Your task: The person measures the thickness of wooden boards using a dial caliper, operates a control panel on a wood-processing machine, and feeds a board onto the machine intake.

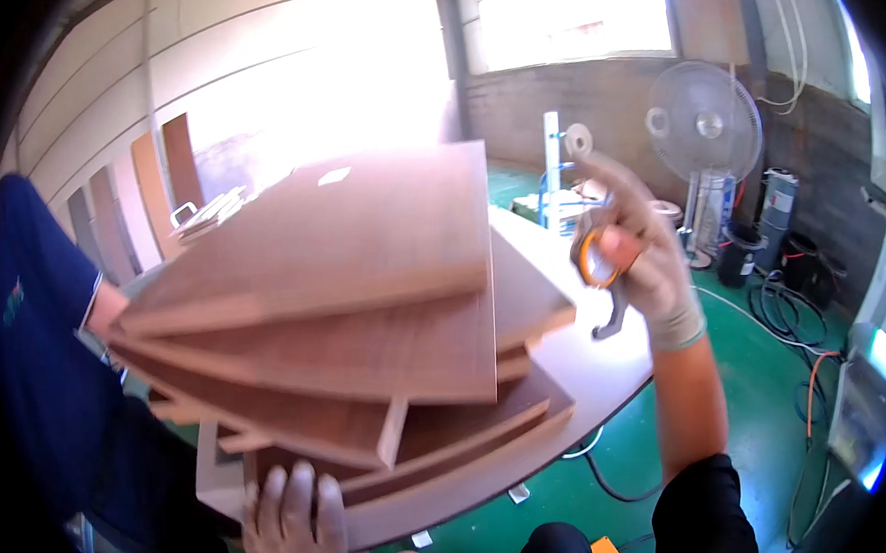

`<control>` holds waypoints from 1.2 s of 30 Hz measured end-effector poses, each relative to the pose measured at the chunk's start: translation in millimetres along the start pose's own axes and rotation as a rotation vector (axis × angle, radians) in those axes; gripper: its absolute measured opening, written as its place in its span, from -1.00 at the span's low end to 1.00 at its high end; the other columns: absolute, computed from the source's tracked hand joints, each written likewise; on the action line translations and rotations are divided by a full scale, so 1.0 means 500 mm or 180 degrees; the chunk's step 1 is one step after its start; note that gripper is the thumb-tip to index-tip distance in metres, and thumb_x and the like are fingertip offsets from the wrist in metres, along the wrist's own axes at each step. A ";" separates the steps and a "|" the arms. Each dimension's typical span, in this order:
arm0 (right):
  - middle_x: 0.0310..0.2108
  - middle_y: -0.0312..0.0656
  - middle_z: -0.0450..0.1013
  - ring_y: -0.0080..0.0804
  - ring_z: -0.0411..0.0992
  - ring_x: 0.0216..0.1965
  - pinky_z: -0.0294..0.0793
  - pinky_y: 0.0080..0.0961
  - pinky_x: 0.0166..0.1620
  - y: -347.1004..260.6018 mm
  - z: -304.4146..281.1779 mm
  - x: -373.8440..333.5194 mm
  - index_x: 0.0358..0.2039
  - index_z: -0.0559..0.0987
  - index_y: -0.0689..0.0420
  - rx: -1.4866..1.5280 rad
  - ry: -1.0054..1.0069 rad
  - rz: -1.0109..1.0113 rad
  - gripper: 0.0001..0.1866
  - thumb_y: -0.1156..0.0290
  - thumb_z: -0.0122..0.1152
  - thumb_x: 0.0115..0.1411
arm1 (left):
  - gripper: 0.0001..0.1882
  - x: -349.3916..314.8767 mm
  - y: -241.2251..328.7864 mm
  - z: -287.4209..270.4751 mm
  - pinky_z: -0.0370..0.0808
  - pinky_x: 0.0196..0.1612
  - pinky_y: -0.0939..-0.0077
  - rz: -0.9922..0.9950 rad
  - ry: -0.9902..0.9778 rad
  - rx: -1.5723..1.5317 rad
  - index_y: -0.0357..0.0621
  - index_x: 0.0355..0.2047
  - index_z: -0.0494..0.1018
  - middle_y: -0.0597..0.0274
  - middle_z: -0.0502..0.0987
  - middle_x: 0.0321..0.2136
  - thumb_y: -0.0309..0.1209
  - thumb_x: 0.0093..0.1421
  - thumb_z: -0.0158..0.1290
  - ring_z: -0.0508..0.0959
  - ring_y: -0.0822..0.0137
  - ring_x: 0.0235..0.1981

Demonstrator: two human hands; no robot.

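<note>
A fanned stack of brown wood-grain boards (311,238) lies on a table (608,368) in front of me, with a small white label (335,176) on the top one. My left hand (298,529), gloved, has its fingers apart at the near edge of the lowest boards; it grips nothing that I can see. Raised to the right of the stack is my gloved right hand (642,246), index finger pointing up. Its thumb and other fingers close on an orange ring with a grey hooked piece (595,258); motion blurs its exact kind.
A person in dark blue (50,327) stands at the left, one arm reaching to the boards. A standing fan (707,122), a grey cylinder (780,199), dark buckets (741,256) and loose cables (785,309) occupy the right. White scraps (518,494) lie on the green floor (719,472).
</note>
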State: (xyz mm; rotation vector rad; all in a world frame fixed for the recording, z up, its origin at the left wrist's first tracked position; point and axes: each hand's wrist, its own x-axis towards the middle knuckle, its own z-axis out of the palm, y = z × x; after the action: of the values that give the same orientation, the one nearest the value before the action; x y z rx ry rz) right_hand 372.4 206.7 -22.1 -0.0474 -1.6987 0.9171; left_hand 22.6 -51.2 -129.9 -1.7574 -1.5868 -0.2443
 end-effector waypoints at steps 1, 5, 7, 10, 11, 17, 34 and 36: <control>-0.29 -0.30 0.50 -0.66 0.41 -0.33 0.42 -0.71 -0.27 -0.001 -0.012 0.006 0.47 0.29 0.23 -0.0054 0.0065 0.0302 -0.33 0.41 0.25 0.42 | -0.12 0.005 0.001 -0.036 0.31 0.37 -0.20 0.0058 0.0007 -0.0275 -0.14 0.39 0.32 -0.05 0.40 0.34 0.04 0.17 0.29 0.38 -0.20 0.35; -0.29 -0.33 0.48 -0.65 0.40 -0.39 0.42 -0.69 -0.32 0.060 -0.044 0.008 0.45 0.35 0.12 0.0292 0.0704 0.1545 -0.41 0.40 0.18 0.44 | -0.18 -0.005 -0.026 -0.073 0.18 0.42 -0.37 -0.0023 -0.0416 -0.0991 -0.08 0.40 0.32 -0.06 0.30 0.40 0.07 0.25 0.21 0.26 -0.22 0.41; -0.26 -0.32 0.49 -0.63 0.42 -0.38 0.43 -0.68 -0.33 0.082 -0.075 0.000 0.40 0.43 0.10 0.0136 0.0921 0.2138 -0.48 0.39 0.15 0.45 | -0.18 0.002 -0.040 -0.087 0.17 0.42 -0.38 0.0023 -0.0483 -0.1091 -0.07 0.40 0.31 -0.06 0.28 0.41 0.10 0.27 0.19 0.26 -0.22 0.42; -0.17 -0.23 0.52 -0.58 0.47 -0.32 0.53 -0.58 -0.27 0.078 -0.067 0.010 0.39 0.45 0.09 -0.0436 0.0853 0.2880 -0.47 0.35 0.19 0.43 | -0.19 0.002 -0.050 -0.089 0.16 0.41 -0.41 0.0022 -0.0617 -0.1279 -0.04 0.41 0.30 -0.05 0.26 0.42 0.12 0.28 0.16 0.25 -0.21 0.42; -0.11 -0.17 0.53 -0.54 0.47 -0.25 0.56 -0.54 -0.21 0.114 -0.090 -0.010 0.39 0.44 0.10 -0.0892 0.0770 0.2535 -0.46 0.36 0.19 0.43 | -0.19 0.003 -0.050 -0.086 0.16 0.41 -0.42 -0.0003 -0.0611 -0.1379 -0.03 0.41 0.30 -0.05 0.25 0.43 0.12 0.28 0.16 0.25 -0.21 0.42; -0.08 -0.16 0.53 -0.52 0.47 -0.23 0.56 -0.54 -0.23 0.107 -0.027 -0.051 0.42 0.41 0.13 -0.1062 0.1427 0.2894 -0.44 0.39 0.19 0.44 | -0.33 0.054 -0.071 -0.114 0.30 0.30 -0.39 -0.0081 -0.0414 -0.1725 -0.08 0.11 0.42 -0.05 0.42 0.09 -0.06 0.04 0.29 0.37 -0.18 0.25; -0.22 -0.22 0.57 -0.53 0.51 -0.17 0.54 -0.48 -0.09 -1.014 0.333 -0.242 0.09 0.55 0.18 -0.1070 0.3336 0.3429 -0.71 0.33 0.24 0.45 | -0.06 0.053 -0.048 -0.205 0.18 0.39 -0.46 0.0518 -0.0564 -0.1132 -0.06 0.50 0.23 -0.22 0.30 0.41 0.27 0.28 0.00 0.32 -0.26 0.39; -0.23 -0.30 0.55 -0.61 0.46 -0.28 0.52 -0.55 -0.19 -1.155 0.325 -0.240 0.37 0.40 0.12 -0.1539 0.3991 0.2819 -0.46 0.30 0.28 0.44 | -0.06 0.076 0.002 -0.252 0.20 0.37 -0.45 0.0287 -0.0877 -0.1797 -0.09 0.50 0.22 -0.21 0.31 0.41 0.25 0.29 -0.01 0.32 -0.28 0.40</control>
State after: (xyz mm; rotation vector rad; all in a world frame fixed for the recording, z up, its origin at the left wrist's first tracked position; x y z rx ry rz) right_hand 517.9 -338.9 212.9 -1.4664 -0.5898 0.7487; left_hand 73.2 -100.5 -18.9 -2.3727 -1.7362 -0.4568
